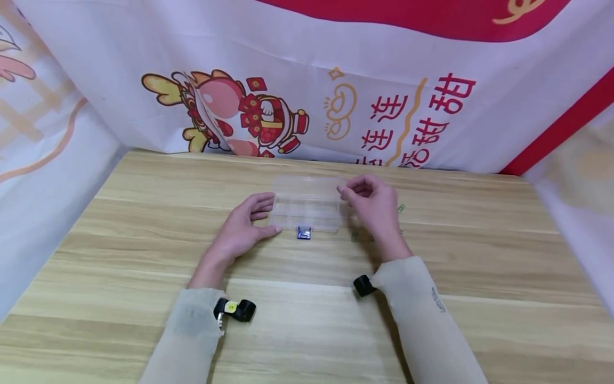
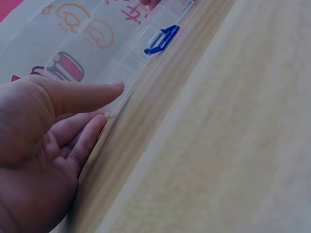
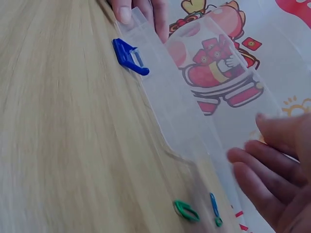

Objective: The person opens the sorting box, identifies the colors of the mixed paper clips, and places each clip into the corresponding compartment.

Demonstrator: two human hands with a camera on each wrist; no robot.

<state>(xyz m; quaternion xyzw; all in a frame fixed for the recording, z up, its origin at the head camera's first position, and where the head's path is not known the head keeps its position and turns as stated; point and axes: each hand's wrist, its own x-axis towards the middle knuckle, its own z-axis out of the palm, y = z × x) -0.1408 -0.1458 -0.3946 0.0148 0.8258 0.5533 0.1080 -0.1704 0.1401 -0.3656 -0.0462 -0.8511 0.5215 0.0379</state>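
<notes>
A clear plastic compartment box [image 1: 314, 214] sits on the wooden table with its transparent lid [image 1: 307, 184] raised at the back. Its blue latch [image 1: 304, 233] hangs from the front edge. My left hand [image 1: 240, 229] holds the box's left end, thumb at the front corner and fingers along the side. Beside the lid's right edge is my right hand [image 1: 376, 208], thumb and fingers loosely bent, with a gap between them in the right wrist view. A green paper clip [image 3: 186, 210] and a blue-green clip [image 3: 215, 208] lie near the box's right end.
Another green paper clip [image 1: 401, 208] lies right of my right hand. The wooden table [image 1: 297, 330] meets a printed cloth backdrop [image 1: 307, 117] behind the box. Black wrist cameras sit on both sleeves.
</notes>
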